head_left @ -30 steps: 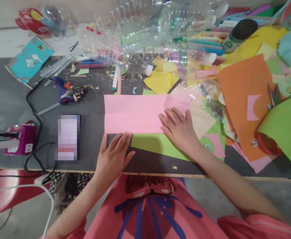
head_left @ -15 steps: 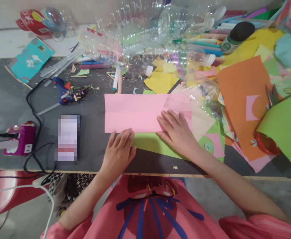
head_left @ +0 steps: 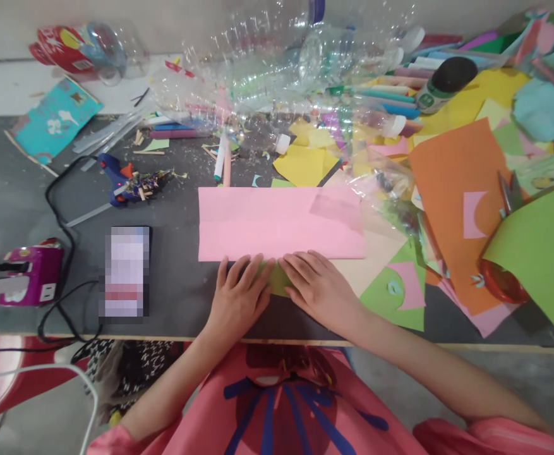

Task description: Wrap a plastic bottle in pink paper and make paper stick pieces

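Pink paper sheet [head_left: 267,224] flat on the dark tabletop [head_left: 172,294], left hand [head_left: 239,291] and right hand [head_left: 321,287] at its near edge.

Both hands observed palm down, side by side, fingers extended and touching the sheet's near edge, neither closed around anything; sheet lies lengthwise left to right, a faint crease along it. Green paper [head_left: 409,319] extends from between the hands to the right, bearing a pink scrap [head_left: 408,283]. Farther right: orange sheet [head_left: 440,167] and red-handled scissors [head_left: 504,281], partly covered by a second green sheet [head_left: 542,259]. To the left, phone [head_left: 127,272], screen blurred; beyond it, blue glue gun [head_left: 110,174]. Yellow paper [head_left: 305,165] lies just past the sheet's far edge; clear plastic bottles [head_left: 271,63] are heaped farther off.
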The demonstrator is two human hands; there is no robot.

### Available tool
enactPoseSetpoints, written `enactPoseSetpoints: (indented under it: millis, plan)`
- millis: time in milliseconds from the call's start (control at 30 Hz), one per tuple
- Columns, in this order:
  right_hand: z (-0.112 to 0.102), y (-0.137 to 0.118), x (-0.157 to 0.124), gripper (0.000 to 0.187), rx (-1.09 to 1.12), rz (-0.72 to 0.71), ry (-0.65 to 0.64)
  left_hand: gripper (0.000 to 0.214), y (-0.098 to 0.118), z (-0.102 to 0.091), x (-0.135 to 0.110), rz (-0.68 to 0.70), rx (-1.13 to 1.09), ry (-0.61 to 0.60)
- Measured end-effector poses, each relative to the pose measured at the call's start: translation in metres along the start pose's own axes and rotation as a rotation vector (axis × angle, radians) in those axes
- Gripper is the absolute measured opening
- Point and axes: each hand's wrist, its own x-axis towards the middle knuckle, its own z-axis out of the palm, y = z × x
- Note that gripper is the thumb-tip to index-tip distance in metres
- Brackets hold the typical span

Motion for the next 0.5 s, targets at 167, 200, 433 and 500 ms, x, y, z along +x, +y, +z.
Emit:
enactPoseSetpoints:
  millis: [167,200,433,500]
  plan:
    - [-0.008,0.001,-0.007,0.036,-0.081,0.049,-0.039,0.040,-0.004,-0.003,-0.003,0.005,-0.002,0.008]
    - [-0.011,0.002,-0.010,0.035,-0.104,0.058,-0.044,0.040,-0.005,-0.004,-0.005,-0.005,0.001,0.009]
    - [-0.030,0.025,-0.042,0.031,-0.273,0.138,-0.003,0.040,-0.030,-0.011,-0.026,-0.121,0.028,-0.016]
    - [-0.033,0.031,-0.052,0.031,-0.324,0.151,-0.001,0.039,-0.039,-0.013,-0.033,-0.155,0.064,-0.003]
